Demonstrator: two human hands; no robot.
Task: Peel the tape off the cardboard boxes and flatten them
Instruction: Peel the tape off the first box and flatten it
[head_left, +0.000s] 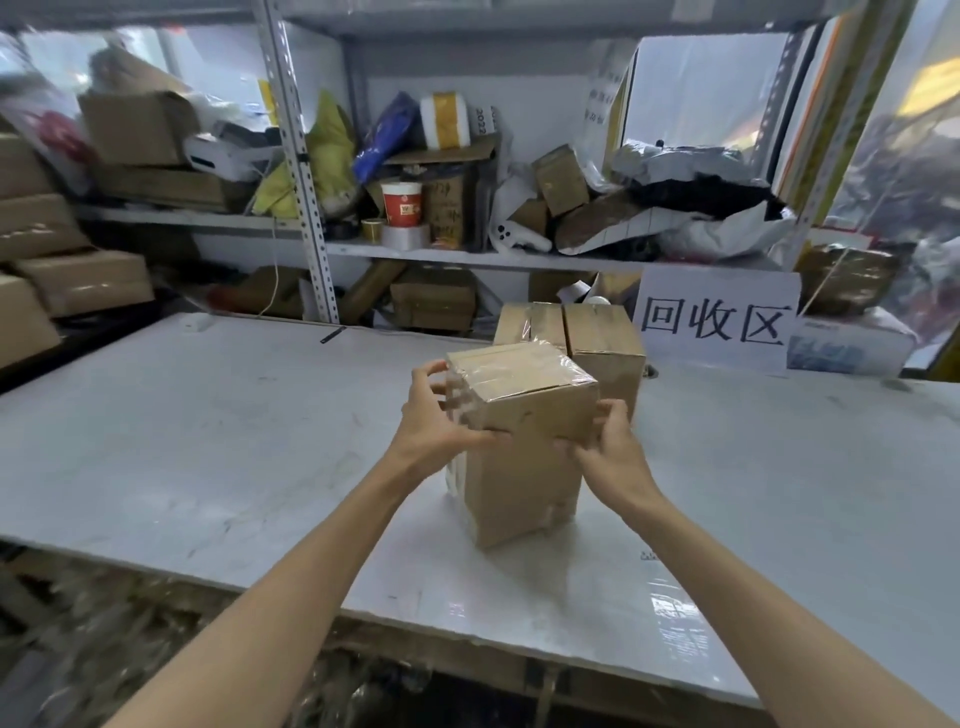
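Both hands clamp the taped cardboard box, held over a second box standing on the white surface. The left hand curls round its tape-wrapped side and the right hand grips the near right corner. Steady it with the right, work a left fingernail under an edge of the clear tape, then pull low and slowly.

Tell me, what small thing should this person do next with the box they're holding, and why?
Probably pick up an edge of the clear tape with the left hand while the right hand steadies the box. The tape covers the closed top and runs down the left side, and both hands hold the box's upper corners.
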